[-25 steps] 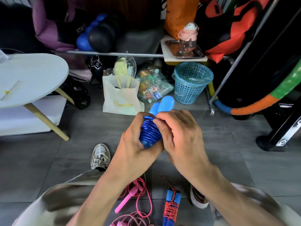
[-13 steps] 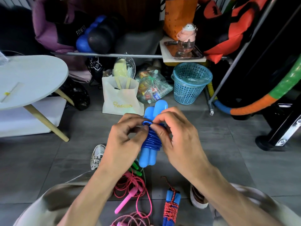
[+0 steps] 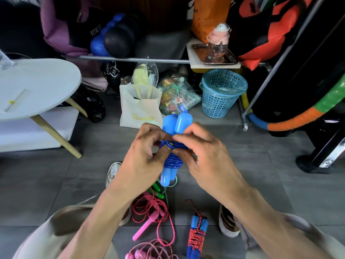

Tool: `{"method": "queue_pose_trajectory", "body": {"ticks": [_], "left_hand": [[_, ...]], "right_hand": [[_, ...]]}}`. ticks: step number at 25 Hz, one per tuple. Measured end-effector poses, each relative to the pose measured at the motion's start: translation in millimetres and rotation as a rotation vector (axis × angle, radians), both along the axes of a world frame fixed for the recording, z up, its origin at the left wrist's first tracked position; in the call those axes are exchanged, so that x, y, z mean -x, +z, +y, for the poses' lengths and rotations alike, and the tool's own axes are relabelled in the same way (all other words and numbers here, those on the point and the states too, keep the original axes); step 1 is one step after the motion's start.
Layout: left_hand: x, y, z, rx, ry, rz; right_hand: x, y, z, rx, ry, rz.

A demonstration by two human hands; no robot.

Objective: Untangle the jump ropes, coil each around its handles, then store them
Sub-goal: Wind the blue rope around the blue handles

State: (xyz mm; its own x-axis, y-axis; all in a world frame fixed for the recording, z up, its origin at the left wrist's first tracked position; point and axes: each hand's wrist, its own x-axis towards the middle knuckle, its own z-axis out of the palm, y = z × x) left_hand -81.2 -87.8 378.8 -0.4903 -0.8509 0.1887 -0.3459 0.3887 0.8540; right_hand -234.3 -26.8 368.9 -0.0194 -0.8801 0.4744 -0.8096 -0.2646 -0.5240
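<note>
Now both hands, left (image 3: pixel 141 157) & right (image 3: pixel 203 156), pinch blue rope (image 3: pixel 172 159) coiled tight round upright handles.

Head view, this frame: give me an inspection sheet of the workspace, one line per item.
Surface: grey tiled floor, used as the work area.
Job's things: blue jump rope coiled round its paired handles, held up; pink jump rope loose on the floor; red-and-blue rope already coiled; green-handled rope partly hidden.
Clutter: white paper bag, clear bag of packets, blue basket, shoes by the feet.
Grippers: left hand and right hand both pinch the blue cord at a small loop near the handle tops.
Cables: nothing seen.
Surroundings: round white table at left, metal rack with gym gear behind.
</note>
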Motion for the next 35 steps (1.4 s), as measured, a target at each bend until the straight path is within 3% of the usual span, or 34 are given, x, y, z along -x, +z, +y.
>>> {"method": "queue_pose_trajectory", "body": {"ticks": [7,12,16,20,23,30,35], "left_hand": [[-5,-3,-1,0.003,0.018,0.047],[-9,-1,-7,-0.115,-0.08,0.045],[-4,-1,-4,-0.121,0.034,0.019],[0,-1,5,-0.01,0.112,0.012],[-1,-2,5,0.074,0.112,-0.004],[-2,-2,10,0.341,0.172,-0.086],[1,0,12,0.421,0.165,-0.163]], "right_hand": [[1,3,-2,-0.062,0.018,-0.225],[-2,0,1,-0.062,-0.001,-0.181],[-9,-7,-1,-0.025,-0.03,-0.187],[-5,-3,-7,0.0,-0.103,-0.384],[-9,-1,-8,0.109,-0.08,-0.21],[-12,-1,-9,0.153,-0.064,-0.054],[-13,5,-5,0.089,-0.08,-0.172]]}}
